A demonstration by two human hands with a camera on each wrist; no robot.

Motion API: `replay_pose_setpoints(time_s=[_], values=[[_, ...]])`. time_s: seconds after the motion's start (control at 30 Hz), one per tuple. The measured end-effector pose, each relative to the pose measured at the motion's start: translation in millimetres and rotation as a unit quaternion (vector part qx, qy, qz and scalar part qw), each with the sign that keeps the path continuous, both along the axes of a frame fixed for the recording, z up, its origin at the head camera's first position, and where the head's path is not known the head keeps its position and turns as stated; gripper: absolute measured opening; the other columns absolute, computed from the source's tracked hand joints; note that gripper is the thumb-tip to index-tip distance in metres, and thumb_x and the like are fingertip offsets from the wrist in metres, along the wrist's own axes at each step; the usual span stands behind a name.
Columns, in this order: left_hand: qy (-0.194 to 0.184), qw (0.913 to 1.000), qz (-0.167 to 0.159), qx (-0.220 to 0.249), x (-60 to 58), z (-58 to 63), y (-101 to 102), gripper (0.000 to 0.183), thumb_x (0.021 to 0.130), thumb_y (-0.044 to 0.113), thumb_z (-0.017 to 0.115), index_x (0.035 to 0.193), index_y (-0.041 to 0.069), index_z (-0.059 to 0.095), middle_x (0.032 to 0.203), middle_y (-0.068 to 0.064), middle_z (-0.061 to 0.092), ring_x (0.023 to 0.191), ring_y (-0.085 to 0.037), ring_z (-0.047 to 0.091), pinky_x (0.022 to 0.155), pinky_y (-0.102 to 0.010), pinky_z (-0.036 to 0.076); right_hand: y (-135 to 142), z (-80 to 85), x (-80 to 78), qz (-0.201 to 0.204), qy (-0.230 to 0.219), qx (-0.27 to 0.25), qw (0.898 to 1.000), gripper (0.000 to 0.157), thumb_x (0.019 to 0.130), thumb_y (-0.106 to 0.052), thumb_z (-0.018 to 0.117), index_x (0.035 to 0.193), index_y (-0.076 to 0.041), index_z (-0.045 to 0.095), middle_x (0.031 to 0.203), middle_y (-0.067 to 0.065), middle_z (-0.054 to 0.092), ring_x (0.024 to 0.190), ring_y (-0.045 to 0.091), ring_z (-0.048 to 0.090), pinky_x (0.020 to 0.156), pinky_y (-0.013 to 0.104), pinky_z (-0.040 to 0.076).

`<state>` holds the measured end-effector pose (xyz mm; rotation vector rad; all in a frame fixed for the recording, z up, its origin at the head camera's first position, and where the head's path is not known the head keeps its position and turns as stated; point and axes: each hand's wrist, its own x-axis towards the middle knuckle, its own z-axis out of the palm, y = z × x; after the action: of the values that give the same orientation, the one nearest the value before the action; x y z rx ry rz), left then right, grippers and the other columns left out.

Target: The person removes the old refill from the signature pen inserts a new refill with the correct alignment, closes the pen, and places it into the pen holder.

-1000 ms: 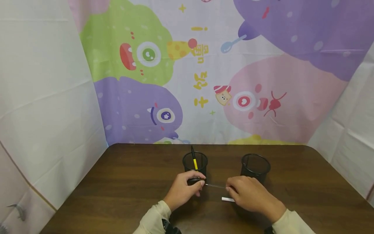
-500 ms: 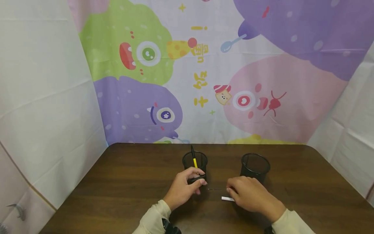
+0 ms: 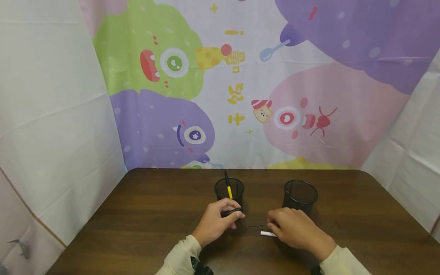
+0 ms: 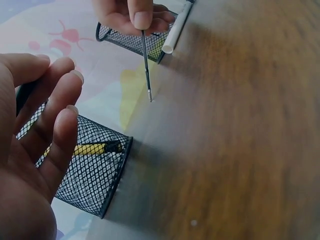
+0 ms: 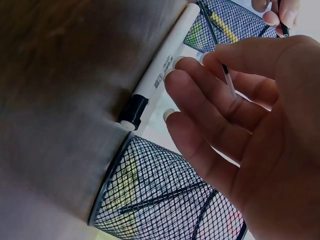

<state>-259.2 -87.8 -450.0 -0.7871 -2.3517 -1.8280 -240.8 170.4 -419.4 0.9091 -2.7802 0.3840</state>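
Note:
My left hand [image 3: 214, 221] holds a black pen barrel [image 3: 232, 212] between thumb and fingers, in front of the left mesh pen holder. Its far end is hidden by the fingers. My right hand [image 3: 297, 229] pinches a thin dark pen refill [image 4: 146, 65] between thumb and forefinger. The refill's metal tip points toward my left hand, apart from the barrel and slightly lower. In the right wrist view, the refill's clear back end [image 5: 229, 82] sticks out behind the pinch. A white marker with a black cap [image 5: 165, 57] lies on the table beneath my right hand.
The left black mesh pen holder [image 4: 92, 180] has a yellow and black pen [image 3: 228, 187] leaning in it. A second mesh pen holder [image 5: 155, 190] stands behind my right hand. The brown table [image 3: 165, 198] ends at a cartoon-printed cloth [image 3: 240, 145]; white cloth hangs on both sides.
The refill tip has come away from the end of the pen barrel and dropped toward the table. My left hand has shifted only slightly, and the right hand stays nearly in place.

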Motion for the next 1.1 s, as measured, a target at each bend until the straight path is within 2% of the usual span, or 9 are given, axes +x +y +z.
replay_pose_setpoints(time_s=[0.13,0.3,0.5,0.67,1.1], values=[[-0.004,0.9999,-0.008,0.007,0.9,1.0,0,0.011,0.095,0.005,0.068,0.106,0.003,0.066,0.091,-0.006,0.076,0.060,-0.021,0.067,0.061,-0.033,0.059,2,-1.0,0.2,0.002,-0.011,0.004,1.000,0.019,0.091,-0.020,0.072,0.078,-0.027,0.060,0.068,-0.020,0.049,0.060,-0.001,0.045,0.052,0.028,0.041],[0.002,0.9999,-0.010,0.010,11.4,14.5,1,0.011,0.096,0.005,0.067,0.105,-0.001,0.066,0.088,-0.012,0.075,0.059,-0.023,0.067,0.060,-0.035,0.059,2,-1.0,0.8,0.004,-0.005,0.010,1.000,0.019,0.090,-0.020,0.074,0.078,-0.027,0.061,0.069,-0.020,0.051,0.060,-0.001,0.047,0.051,0.029,0.043],[-0.004,1.0000,-0.008,-0.001,8.2,9.6,1,0.014,0.095,0.008,0.069,0.105,-0.002,0.067,0.083,-0.009,0.074,0.060,-0.022,0.067,0.061,-0.035,0.059,1,-0.4,2.1,-0.002,-0.017,0.024,1.000,0.016,0.089,-0.020,0.075,0.078,-0.025,0.064,0.071,-0.018,0.056,0.061,0.000,0.051,0.052,0.031,0.046],[-0.007,0.9999,-0.010,0.000,15.9,20.0,2,0.014,0.095,0.005,0.068,0.105,-0.005,0.066,0.080,-0.011,0.073,0.061,-0.024,0.067,0.062,-0.038,0.059,3,0.0,2.7,0.005,-0.021,0.028,0.999,0.016,0.088,-0.018,0.076,0.078,-0.024,0.065,0.071,-0.017,0.056,0.061,0.000,0.051,0.051,0.031,0.046],[-0.011,0.9998,-0.016,-0.003,18.0,23.3,2,0.014,0.095,0.006,0.068,0.104,-0.005,0.067,0.077,-0.010,0.071,0.061,-0.021,0.067,0.062,-0.038,0.059,3,-1.2,1.4,0.006,-0.002,0.025,1.000,0.020,0.086,-0.018,0.077,0.075,-0.024,0.062,0.068,-0.017,0.054,0.059,0.001,0.049,0.049,0.031,0.043]])
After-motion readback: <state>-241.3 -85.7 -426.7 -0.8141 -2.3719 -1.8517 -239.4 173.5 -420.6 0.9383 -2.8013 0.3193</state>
